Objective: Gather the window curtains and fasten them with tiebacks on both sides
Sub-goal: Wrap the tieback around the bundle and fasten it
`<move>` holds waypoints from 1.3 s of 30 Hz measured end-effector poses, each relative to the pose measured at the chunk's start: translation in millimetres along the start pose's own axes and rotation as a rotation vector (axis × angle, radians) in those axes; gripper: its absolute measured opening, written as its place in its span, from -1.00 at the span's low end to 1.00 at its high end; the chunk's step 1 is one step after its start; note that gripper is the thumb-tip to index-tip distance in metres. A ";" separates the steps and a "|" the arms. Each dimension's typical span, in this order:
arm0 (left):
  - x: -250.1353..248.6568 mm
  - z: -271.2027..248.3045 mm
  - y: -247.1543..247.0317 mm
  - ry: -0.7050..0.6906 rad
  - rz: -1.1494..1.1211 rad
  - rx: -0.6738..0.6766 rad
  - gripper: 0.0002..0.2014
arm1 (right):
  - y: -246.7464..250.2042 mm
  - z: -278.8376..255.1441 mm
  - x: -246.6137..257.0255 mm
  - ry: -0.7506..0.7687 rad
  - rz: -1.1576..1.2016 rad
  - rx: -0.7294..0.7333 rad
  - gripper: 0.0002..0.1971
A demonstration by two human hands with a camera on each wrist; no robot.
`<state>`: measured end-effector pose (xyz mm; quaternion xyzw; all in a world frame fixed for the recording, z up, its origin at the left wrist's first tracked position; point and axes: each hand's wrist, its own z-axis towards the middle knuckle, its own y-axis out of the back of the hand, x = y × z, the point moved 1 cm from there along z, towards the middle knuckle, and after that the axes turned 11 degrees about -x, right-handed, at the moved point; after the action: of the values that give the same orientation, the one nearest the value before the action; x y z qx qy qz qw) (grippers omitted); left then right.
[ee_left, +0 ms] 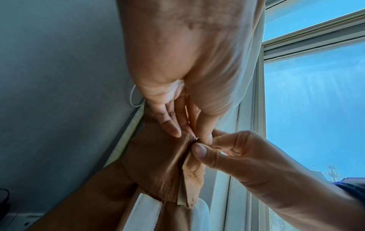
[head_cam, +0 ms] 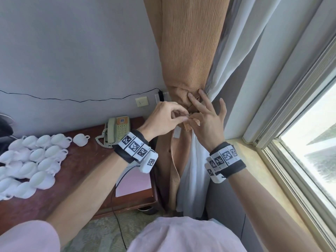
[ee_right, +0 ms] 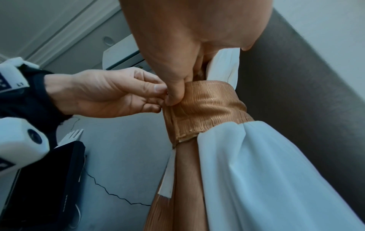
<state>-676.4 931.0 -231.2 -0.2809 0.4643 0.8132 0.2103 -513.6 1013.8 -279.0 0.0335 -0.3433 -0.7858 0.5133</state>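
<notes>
The orange-brown curtain (head_cam: 189, 51) and the white sheer curtain (head_cam: 192, 160) hang bunched together left of the window. A matching orange tieback (ee_right: 207, 109) wraps the bundle as a band. Both hands meet at its ends on the front of the bundle. My left hand (head_cam: 179, 116) pinches one end between thumb and fingertips. My right hand (head_cam: 197, 115) pinches the other end with thumb and a curled finger, while its remaining fingers (head_cam: 195, 99) lie straight against the curtain. In the left wrist view a loose tieback end (ee_left: 189, 179) hangs below the pinch.
A dark wooden desk (head_cam: 87, 160) stands left of the curtain, carrying several white cups (head_cam: 34, 157), a telephone (head_cam: 118, 130) and a pink sheet (head_cam: 134, 180). Wall sockets (head_cam: 141, 101) and a black cable (head_cam: 72, 99) lie behind. The window sill (head_cam: 254, 170) and window (head_cam: 312, 142) are right.
</notes>
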 end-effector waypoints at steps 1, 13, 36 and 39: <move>0.8 1.4 -0.2 0.009 -0.005 0.006 -0.90 | -0.6 0.4 -1.2 -0.003 -0.016 -0.003 -0.76; 4.0 -7.9 -23.9 -0.061 -0.108 -0.142 -0.92 | -11.5 -25.8 -9.2 0.008 0.076 -0.223 -0.83; 38.1 -28.6 -51.5 -0.151 -0.029 -0.522 -0.91 | 22.5 13.3 -4.4 0.087 -0.046 0.182 -0.79; 39.1 -30.8 -51.3 -0.121 -0.039 -0.555 -0.91 | 19.1 13.5 -4.0 0.125 -0.028 0.264 -0.80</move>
<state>-666.9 931.9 -302.0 -0.2874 0.2051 0.9204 0.1682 -502.2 1019.4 -259.0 0.1541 -0.4105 -0.7376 0.5136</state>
